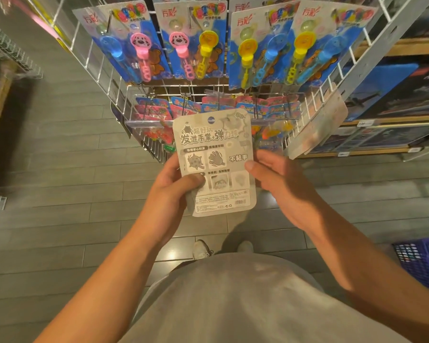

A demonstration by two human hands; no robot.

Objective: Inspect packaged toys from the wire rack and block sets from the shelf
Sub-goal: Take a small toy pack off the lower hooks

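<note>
Both hands hold one toy pack [214, 162] upright in front of the wire rack [208, 100], printed grey back side facing the camera. Left hand [170, 191] grips the pack's lower left edge, thumb [193, 180] pressed across the front near the bottom picture panels, other fingers curled behind, hidden. Right hand [276, 179] pinches the right edge at mid height, thumb tip [250, 165] on the card just beside the bold text box, remaining fingers behind the pack. Above the fingertips hang rows of wand toy cards [193, 43] in blue, pink and yellow. Right of the right hand, boxes on a wooden shelf [391, 87]. Blue basket [421, 261] on the floor [60, 194], well below the right wrist.
</note>
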